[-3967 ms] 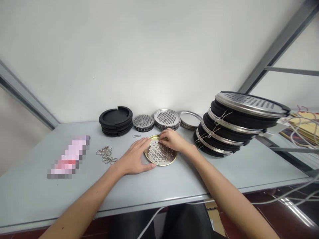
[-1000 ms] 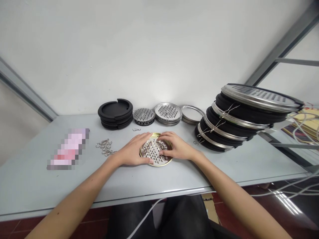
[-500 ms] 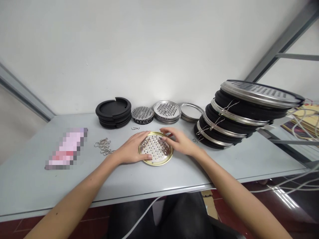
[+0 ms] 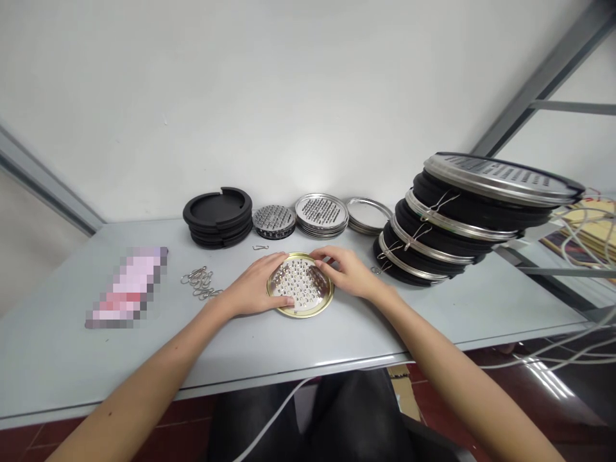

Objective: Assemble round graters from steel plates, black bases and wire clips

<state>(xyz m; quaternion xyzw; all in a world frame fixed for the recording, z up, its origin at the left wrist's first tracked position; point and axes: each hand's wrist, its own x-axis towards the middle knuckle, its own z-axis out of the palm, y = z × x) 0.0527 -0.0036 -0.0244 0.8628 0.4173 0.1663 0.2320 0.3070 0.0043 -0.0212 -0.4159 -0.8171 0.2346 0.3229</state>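
A round metal grater disc (image 4: 301, 285) with a gold-coloured rim lies flat on the table in front of me. My left hand (image 4: 257, 285) is around its left side, the thumb resting on the grating surface and the fingers along the far left rim. At the upper right of the rim, my right hand (image 4: 341, 271) has its fingers bent against the edge; some fingertips are hidden. Several wire clips (image 4: 199, 282) lie in a loose pile left of my left hand. One single clip (image 4: 260, 248) is just beyond the disc.
Along the wall stand stacked black rings (image 4: 219, 218), small grater discs (image 4: 274, 221), larger grater discs in metal rims (image 4: 321, 212) and plain metal rings (image 4: 368, 215). A leaning stack of clipped black-and-metal assemblies (image 4: 452, 221) rises at right. A pixelated flat object (image 4: 128, 287) lies at left.
The right fingers have shifted slightly on the upper right rim. My left hand keeps its place on the grater disc. The view has moved very little.
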